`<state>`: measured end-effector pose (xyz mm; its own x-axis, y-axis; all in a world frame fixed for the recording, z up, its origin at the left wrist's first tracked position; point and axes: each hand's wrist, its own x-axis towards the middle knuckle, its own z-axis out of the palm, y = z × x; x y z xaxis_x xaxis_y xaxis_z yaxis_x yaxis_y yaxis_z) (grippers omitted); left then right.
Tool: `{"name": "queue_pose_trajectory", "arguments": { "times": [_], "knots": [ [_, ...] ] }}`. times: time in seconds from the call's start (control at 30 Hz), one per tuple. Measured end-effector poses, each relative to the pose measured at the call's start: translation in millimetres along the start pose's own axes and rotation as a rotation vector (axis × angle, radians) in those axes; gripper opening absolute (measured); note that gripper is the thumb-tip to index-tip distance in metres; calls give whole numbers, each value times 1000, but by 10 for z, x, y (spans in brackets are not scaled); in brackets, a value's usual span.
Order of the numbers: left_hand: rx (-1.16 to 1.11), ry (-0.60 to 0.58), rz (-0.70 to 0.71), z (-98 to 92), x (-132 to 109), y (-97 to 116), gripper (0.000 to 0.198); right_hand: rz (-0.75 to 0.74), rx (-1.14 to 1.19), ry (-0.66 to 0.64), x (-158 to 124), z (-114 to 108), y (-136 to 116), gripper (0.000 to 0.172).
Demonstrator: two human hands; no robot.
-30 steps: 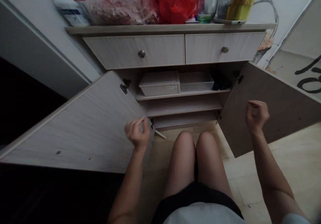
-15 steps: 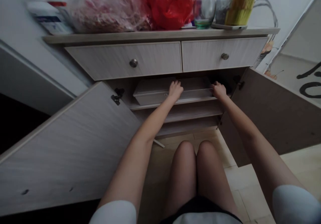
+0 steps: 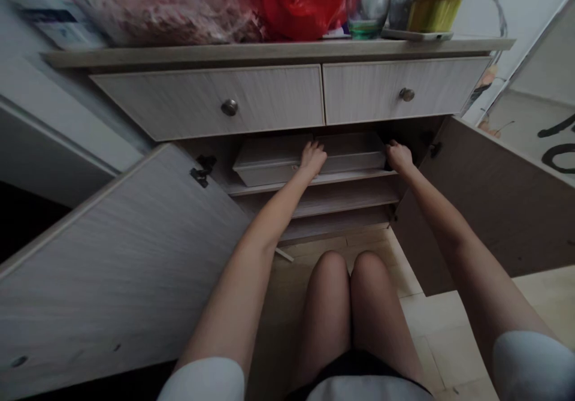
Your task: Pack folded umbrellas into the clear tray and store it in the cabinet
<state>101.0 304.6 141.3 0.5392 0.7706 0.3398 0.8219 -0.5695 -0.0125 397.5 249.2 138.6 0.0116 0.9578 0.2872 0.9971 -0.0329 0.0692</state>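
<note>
Two light grey boxes lie side by side on the top shelf (image 3: 251,189) of an open cabinet. My left hand (image 3: 313,157) rests where the left box (image 3: 267,164) meets the right box (image 3: 353,152), its fingers bent over the edge; its grip is partly hidden. Beyond the right box's right end is my right hand (image 3: 399,155), fingers curled beside something dark on the shelf. What it holds, if anything, is too dark to make out.
Cabinet doors stand open at left (image 3: 121,257) and right (image 3: 503,209). Two closed drawers (image 3: 206,101) run above. The top (image 3: 287,50) carries plastic bags (image 3: 300,5), a glass (image 3: 368,5) and bottles. Two lower shelves sit beneath, with my knees in front.
The view has shifted closer to the cabinet. My right hand has moved slightly right, away from the right box's end, and a dark thing shows beside it. My left hand stays at the boxes.
</note>
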Motion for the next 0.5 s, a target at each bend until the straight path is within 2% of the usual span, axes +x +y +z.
{"name": "queue_pose_trajectory", "arguments": {
  "times": [0.13, 0.23, 0.33, 0.5],
  "knots": [
    [-34, 92, 40, -97, -114, 8, 27, 3, -46, 71, -197, -200, 143, 38],
    [-49, 164, 80, -179, -324, 102, 21, -10, -45, 127, -464, -341, 249, 36],
    [-75, 257, 107, -255, -681, 242, 18, -63, -11, 171, -825, -422, 309, 34],
    [-54, 348, 167, -410, -1500, 473, 15, -172, 96, 254, -1545, -437, 266, 32]
  ]
}}
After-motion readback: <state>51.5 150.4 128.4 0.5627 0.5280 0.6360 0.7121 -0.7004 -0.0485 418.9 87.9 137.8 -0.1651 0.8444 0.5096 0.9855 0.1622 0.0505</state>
